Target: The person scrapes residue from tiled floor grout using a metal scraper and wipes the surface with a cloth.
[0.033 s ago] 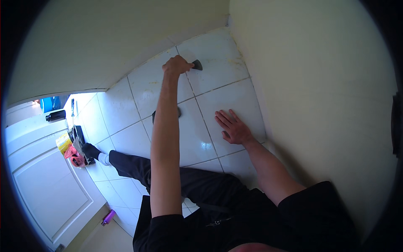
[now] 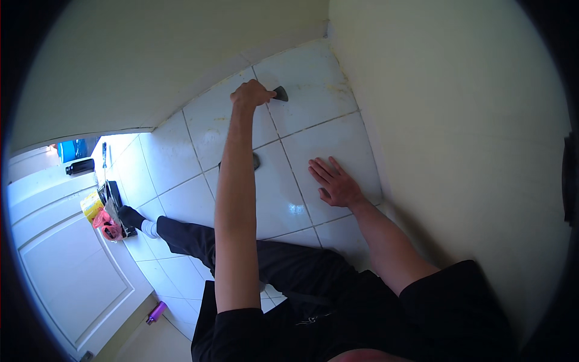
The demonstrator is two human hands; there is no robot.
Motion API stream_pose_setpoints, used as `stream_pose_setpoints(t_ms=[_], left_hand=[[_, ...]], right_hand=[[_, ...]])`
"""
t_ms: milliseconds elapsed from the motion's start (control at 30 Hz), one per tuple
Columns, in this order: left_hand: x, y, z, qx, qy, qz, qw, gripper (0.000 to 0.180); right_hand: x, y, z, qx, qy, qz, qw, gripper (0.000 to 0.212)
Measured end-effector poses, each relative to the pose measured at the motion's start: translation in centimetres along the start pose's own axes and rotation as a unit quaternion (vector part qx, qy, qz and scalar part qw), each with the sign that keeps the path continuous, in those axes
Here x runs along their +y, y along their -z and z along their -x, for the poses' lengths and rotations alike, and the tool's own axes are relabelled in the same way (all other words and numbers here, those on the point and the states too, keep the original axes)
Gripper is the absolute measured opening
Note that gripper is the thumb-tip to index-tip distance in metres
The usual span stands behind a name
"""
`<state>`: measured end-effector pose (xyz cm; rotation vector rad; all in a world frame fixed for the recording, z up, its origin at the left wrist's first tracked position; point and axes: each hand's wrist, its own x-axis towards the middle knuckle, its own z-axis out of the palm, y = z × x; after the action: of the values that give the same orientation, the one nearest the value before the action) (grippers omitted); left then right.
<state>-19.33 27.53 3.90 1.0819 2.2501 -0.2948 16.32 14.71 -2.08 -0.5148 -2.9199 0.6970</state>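
Note:
Out over the white floor tiles [image 2: 313, 69], near the far wall, my left hand [image 2: 250, 93] is closed round a scraper. The dark, flared blade of the scraper [image 2: 281, 93] points right and lies against a tile marked with yellowish stains; its handle is hidden in my fist. My right hand [image 2: 338, 184] rests flat on a tile beside the right wall, fingers stretched and holding nothing. Partly covered by my left forearm is a dark object [image 2: 256, 161] on the floor; its kind cannot be made out.
Cream walls [image 2: 446, 120] meet the tiles ahead and on the right. My outstretched leg [image 2: 187, 238] crosses the floor to the left. Beyond my foot lie a pink plastic bag [image 2: 107, 226], a yellow package [image 2: 92, 206] and a black bottle [image 2: 80, 166]. A purple bottle [image 2: 157, 312] lies by a white door [image 2: 78, 253].
My left hand and the scraper have shifted slightly to the left, baring a little more of the dark object by the forearm. My right hand has stayed in place.

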Motion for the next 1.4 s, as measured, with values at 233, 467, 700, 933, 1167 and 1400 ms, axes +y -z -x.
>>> stream_pose_setpoints(t_ms=[233, 467, 700, 933, 1167, 1400], left_hand=[[-2.7, -1.0, 1.0, 0.002, 0.015, 0.040, 0.999, 0.034], [-6.9, -6.1, 3.8, 0.021, 0.024, 0.146, 0.989, 0.039], [-5.9, -9.3, 8.3, 0.098, 0.046, 0.172, 0.979, 0.047], [-1.9, -5.9, 7.8, -0.008, 0.036, 0.153, 0.987, 0.043], [1.9, -6.1, 5.9, 0.059, 0.061, 0.101, 0.991, 0.041], [-1.3, -10.5, 8.6, 0.069, 0.082, 0.250, 0.962, 0.047]], right_hand=[[0.0, -0.1, -0.1, 0.000, 0.002, 0.002, 1.000, 0.074], [-0.2, 0.0, -0.3, 0.003, 0.007, 0.007, 1.000, 0.072], [-0.4, 0.2, -0.4, 0.004, 0.004, 0.004, 1.000, 0.072], [-0.3, 0.0, -0.1, -0.006, -0.004, -0.007, 1.000, 0.073], [-0.4, -0.1, -0.2, 0.000, 0.006, 0.003, 1.000, 0.074], [-0.4, 0.1, -0.2, 0.003, 0.002, -0.005, 1.000, 0.074]])
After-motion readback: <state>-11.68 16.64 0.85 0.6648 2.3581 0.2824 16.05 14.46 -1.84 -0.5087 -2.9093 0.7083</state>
